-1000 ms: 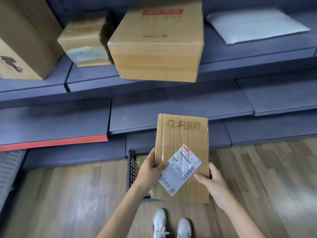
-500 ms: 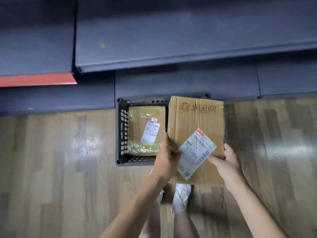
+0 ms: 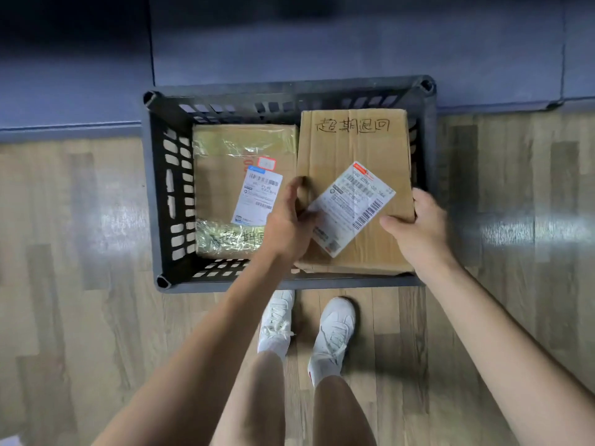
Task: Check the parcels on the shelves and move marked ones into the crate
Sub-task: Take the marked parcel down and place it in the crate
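Box: the handwritten box [image 3: 354, 149] is sitting over the right half of the crate [image 3: 154, 188], held between both hands.
Left hand [image 3: 286, 220]: gripping its left edge, thumb on top.
Right hand [image 3: 418, 223]: clasping its right edge.
Neighbour: a taped parcel [image 3: 225, 162] is lying in the crate's left half, just beside the box.
Floor: white shoes [image 3: 335, 329] are standing near the crate.

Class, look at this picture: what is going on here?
A person bends over a dark plastic crate on the floor. Both hands hold a cardboard parcel with handwriting along its top, the left hand at its left edge and the right hand at its right, over the crate's right half. A taped parcel lies in the left half.
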`<state>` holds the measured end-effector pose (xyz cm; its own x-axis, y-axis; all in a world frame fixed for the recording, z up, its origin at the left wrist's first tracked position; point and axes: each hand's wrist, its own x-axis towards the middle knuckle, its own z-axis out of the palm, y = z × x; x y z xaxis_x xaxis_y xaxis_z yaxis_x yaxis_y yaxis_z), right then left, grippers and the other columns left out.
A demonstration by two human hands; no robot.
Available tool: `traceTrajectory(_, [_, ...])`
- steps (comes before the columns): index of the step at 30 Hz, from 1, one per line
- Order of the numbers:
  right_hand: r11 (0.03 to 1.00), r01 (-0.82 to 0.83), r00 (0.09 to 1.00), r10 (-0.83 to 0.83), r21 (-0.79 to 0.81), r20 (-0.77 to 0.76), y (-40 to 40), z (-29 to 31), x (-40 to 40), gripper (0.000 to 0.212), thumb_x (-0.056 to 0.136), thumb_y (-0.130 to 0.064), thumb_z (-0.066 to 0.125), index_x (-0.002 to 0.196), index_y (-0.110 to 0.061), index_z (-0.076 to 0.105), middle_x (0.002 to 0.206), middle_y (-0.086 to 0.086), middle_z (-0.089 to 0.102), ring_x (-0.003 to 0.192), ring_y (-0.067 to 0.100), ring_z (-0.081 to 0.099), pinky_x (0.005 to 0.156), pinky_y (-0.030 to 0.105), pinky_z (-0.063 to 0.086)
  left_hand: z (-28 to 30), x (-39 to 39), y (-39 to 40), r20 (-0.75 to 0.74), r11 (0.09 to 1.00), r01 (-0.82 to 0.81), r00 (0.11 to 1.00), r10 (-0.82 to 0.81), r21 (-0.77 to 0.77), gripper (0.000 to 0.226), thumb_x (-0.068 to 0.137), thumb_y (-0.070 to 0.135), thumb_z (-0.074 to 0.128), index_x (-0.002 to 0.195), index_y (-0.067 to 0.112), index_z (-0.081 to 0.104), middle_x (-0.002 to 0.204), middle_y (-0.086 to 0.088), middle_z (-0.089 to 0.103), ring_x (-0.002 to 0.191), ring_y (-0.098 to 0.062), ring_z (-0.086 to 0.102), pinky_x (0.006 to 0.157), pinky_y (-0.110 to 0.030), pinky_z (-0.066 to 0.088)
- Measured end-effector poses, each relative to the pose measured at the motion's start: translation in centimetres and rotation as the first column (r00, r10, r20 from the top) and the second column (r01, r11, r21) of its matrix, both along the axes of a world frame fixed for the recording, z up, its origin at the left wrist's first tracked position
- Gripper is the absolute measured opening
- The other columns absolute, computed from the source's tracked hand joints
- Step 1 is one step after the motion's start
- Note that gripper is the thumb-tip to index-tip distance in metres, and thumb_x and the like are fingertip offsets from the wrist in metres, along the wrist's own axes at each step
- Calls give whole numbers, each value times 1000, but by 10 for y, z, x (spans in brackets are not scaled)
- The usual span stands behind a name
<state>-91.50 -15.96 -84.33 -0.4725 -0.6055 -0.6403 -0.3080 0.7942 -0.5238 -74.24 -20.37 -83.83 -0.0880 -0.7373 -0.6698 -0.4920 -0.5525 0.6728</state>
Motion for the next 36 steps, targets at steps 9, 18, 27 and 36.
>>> traceTrajectory(9, [998,29,998,-25,60,-64,-8,-44,-4,60,79,-2,64,132,-14,41,128,2,54,112,21,55,88,28,46,-53,-7,4,141,997,75,987,-74,-5,47,78,5,66,119,-1,45,104,-13,62,93,-27,59,62,-20,44])
traceTrajectory(18, [978,-54,992,76,204,-101,-5,-75,10,70,86,-11,60,142,-11,17,144,3,34,129,24,39,88,31,36,-82,-15,15,139,1000,10,990,-8,-17,72,81,-4,63,145,9,30,128,-8,55,97,-9,49,60,7,33])
traceTrajectory(27, [958,-123,980,158,257,-120,-9,-68,12,80,88,-10,59,148,-8,5,151,7,27,135,23,32,96,28,34,-78,-18,12,179,998,55,982,-53,-3,63,85,0,59,141,12,35,99,2,52,88,-13,50,66,-8,35])
traceTrajectory(36, [883,-468,855,459,23,-242,-37,38,17,85,85,-10,63,149,-13,7,154,8,12,141,23,18,110,21,14,10,1,-10,154,970,65,988,-29,-234,57,84,-1,59,137,10,40,132,-8,55,123,-20,51,93,-18,37])
